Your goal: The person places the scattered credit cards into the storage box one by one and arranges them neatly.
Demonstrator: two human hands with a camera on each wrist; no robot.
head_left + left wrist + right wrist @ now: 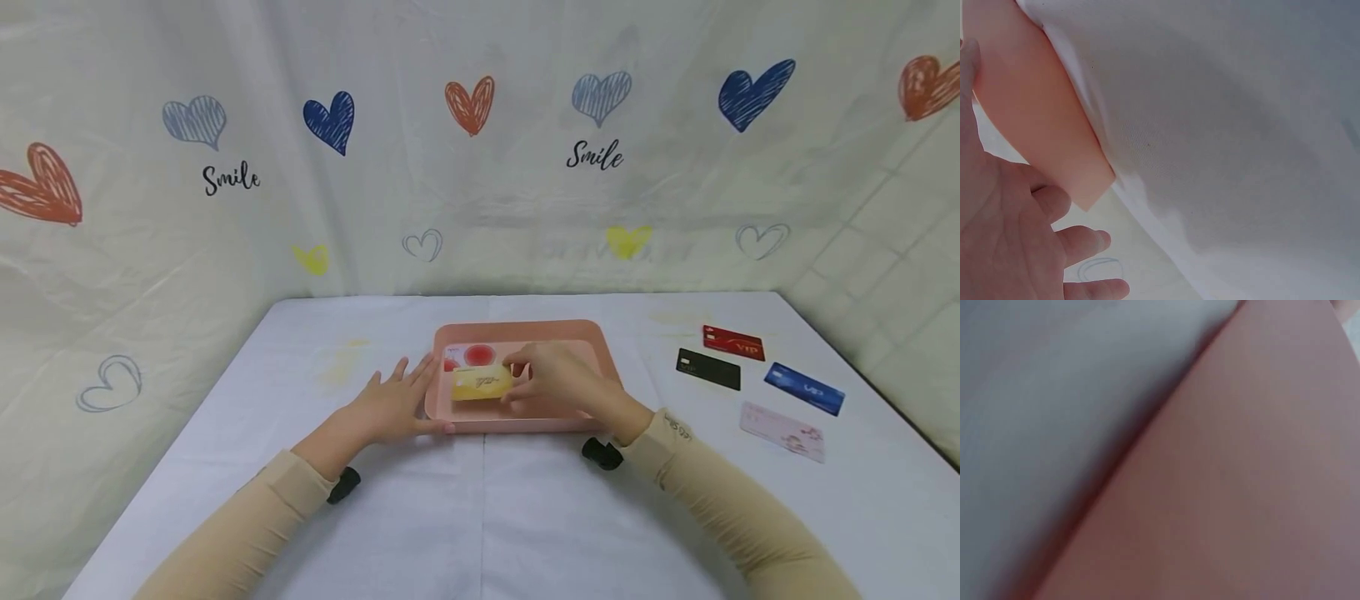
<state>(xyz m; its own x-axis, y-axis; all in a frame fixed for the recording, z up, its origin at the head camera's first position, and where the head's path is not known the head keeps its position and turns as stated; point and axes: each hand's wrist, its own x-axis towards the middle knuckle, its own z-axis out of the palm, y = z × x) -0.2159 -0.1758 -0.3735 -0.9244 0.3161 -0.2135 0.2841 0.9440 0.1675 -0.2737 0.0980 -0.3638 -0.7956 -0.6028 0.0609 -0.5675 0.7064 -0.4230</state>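
A pink tray (517, 426) rests on the white-covered table. My right hand (558, 379) reaches over it and pinches the right end of a yellow card (480, 384) between thumb and fingers. Just behind the yellow card, a pale card with red circles (478, 356) lies in the tray, partly covered. With fingers spread, my left hand (397, 404) touches the tray's left side, its thumb by the front left corner. The left wrist view shows the tray's outer wall (1047, 112) beside that hand. In the right wrist view only the blurred tray wall (1222, 475) and cloth appear.
To the right of the tray lie a red card (733, 342), a black card (708, 369), a blue card (805, 388) and a pink card (782, 432). A white curtain (510, 200) printed with hearts hangs behind the table.
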